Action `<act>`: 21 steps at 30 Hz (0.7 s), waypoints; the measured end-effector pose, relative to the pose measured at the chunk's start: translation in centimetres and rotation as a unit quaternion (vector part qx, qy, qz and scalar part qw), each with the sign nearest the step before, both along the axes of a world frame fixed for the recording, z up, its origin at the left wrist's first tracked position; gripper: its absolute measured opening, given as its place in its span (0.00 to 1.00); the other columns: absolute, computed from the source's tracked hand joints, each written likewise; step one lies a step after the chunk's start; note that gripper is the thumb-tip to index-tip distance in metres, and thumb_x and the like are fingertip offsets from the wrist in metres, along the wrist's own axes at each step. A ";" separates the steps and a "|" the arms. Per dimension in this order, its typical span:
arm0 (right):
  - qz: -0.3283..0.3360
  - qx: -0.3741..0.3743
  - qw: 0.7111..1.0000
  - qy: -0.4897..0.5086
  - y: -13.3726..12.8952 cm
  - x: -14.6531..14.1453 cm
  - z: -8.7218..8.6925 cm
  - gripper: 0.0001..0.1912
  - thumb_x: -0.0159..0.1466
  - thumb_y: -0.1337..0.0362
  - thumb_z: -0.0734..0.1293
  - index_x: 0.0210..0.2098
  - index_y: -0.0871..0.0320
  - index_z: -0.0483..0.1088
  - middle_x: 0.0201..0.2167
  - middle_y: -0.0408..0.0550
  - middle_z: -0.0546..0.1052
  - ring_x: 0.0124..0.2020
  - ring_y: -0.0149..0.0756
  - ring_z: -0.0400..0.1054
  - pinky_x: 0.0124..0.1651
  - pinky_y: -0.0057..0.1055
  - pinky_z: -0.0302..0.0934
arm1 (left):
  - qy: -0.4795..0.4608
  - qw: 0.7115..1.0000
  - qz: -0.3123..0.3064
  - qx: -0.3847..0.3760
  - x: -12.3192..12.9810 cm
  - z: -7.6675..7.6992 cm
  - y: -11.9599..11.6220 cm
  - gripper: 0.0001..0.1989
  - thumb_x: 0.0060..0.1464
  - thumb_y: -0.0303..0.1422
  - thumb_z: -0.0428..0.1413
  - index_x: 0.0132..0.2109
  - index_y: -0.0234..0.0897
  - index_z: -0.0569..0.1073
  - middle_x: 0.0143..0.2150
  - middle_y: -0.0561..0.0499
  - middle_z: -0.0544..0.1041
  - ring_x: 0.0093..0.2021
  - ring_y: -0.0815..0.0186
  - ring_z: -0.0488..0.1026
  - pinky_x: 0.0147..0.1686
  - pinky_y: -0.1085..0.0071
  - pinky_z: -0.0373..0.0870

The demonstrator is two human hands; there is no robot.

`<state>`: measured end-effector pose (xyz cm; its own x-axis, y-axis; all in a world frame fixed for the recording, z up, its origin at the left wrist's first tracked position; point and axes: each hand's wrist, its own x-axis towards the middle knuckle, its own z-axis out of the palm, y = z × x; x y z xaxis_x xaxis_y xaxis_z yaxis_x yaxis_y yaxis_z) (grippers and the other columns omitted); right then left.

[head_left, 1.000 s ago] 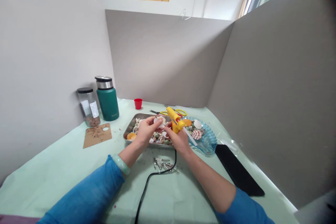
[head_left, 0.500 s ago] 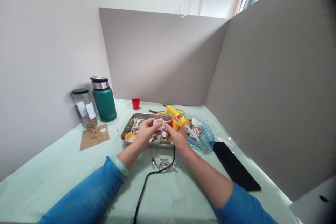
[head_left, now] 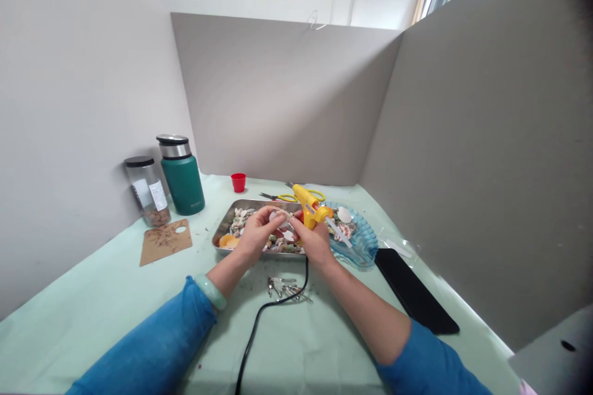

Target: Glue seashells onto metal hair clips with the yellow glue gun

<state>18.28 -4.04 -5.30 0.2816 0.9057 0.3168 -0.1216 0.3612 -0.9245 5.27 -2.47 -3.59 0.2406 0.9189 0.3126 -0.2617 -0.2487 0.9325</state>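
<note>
Between the fingertips of my left hand (head_left: 257, 231) is a small white shell (head_left: 278, 220), partly covered by the fingers. My right hand (head_left: 315, 241) grips a yellow glue gun (head_left: 306, 202), whose clear glue stick (head_left: 340, 232) pokes out toward me on the right. The right fingertips also meet near the shell; whether they touch it I cannot make out. Both hands hover over a metal tray (head_left: 221, 229) full of mixed shells. A black cord (head_left: 259, 316) runs from the gun toward me, across several metal hair clips (head_left: 283, 289).
A blue glass dish (head_left: 368, 241) with shells stands right of the tray, beside a black flat slab (head_left: 414, 293). Behind are yellow-handled scissors (head_left: 285, 197) and a red cup (head_left: 238, 182). Leftward stand a green flask (head_left: 183, 182), a jar (head_left: 151, 194) and a brown card (head_left: 165, 242). Grey panels (head_left: 287, 99) enclose the table.
The white shell has turned slightly between my left fingers. Both hands stay over the tray, and the view has shifted a little.
</note>
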 end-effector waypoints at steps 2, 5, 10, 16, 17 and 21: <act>0.004 0.002 1.000 0.004 0.0 0.0 0.0 0.14 0.51 0.58 0.70 0.32 0.58 0.65 0.19 0.35 0.65 0.16 0.24 0.57 0.19 0.24 0.58 | 0.000 1.000 0.000 0.006 0.0 0.0 0.0 0.14 0.44 0.39 0.63 0.34 0.35 0.72 0.30 0.53 0.73 0.28 0.70 0.70 0.26 0.75 0.70; 0.006 0.007 1.000 0.008 -0.2 -0.1 0.0 0.14 0.51 0.58 0.70 0.32 0.59 0.65 0.19 0.35 0.65 0.16 0.23 0.57 0.19 0.24 0.57 | -0.003 1.000 0.002 0.011 -0.1 -0.1 0.0 0.14 0.44 0.38 0.62 0.35 0.35 0.71 0.31 0.53 0.73 0.27 0.71 0.70 0.27 0.74 0.71; 0.002 0.013 1.000 0.004 -0.2 -0.1 0.1 0.12 0.52 0.59 0.69 0.31 0.58 0.65 0.19 0.35 0.65 0.16 0.23 0.57 0.19 0.24 0.57 | -0.002 1.000 -0.009 0.020 -0.1 -0.2 0.0 0.13 0.46 0.39 0.61 0.36 0.35 0.71 0.31 0.52 0.73 0.28 0.70 0.70 0.29 0.72 0.73; -0.010 0.017 1.000 -0.015 -0.1 -0.1 0.0 0.13 0.52 0.58 0.69 0.31 0.58 0.65 0.18 0.36 0.65 0.16 0.25 0.58 0.19 0.25 0.57 | -0.001 1.000 -0.014 0.023 0.0 -0.4 -0.1 0.14 0.46 0.40 0.61 0.35 0.36 0.71 0.31 0.52 0.73 0.30 0.67 0.72 0.29 0.71 0.74; -0.011 0.019 1.000 -0.017 -0.1 -0.1 0.0 0.13 0.52 0.58 0.69 0.31 0.58 0.65 0.18 0.36 0.66 0.16 0.25 0.58 0.19 0.25 0.57 | 0.002 1.000 -0.012 0.023 0.1 -0.4 -0.1 0.14 0.46 0.41 0.61 0.35 0.36 0.71 0.31 0.52 0.73 0.31 0.67 0.72 0.29 0.71 0.73; -0.014 0.019 1.000 -0.015 -0.2 -0.2 -0.1 0.13 0.52 0.57 0.69 0.30 0.58 0.65 0.19 0.36 0.66 0.17 0.25 0.59 0.20 0.24 0.57 | 0.012 1.000 0.000 0.027 0.2 -0.2 -0.2 0.15 0.45 0.41 0.62 0.35 0.36 0.70 0.30 0.52 0.73 0.31 0.67 0.72 0.27 0.72 0.73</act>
<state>18.04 -4.25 -5.37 0.2957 0.8847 0.3604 -0.0836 0.3998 -0.9128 5.44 -2.68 -3.80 0.2494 0.9004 0.3566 -0.2400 -0.2993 0.9235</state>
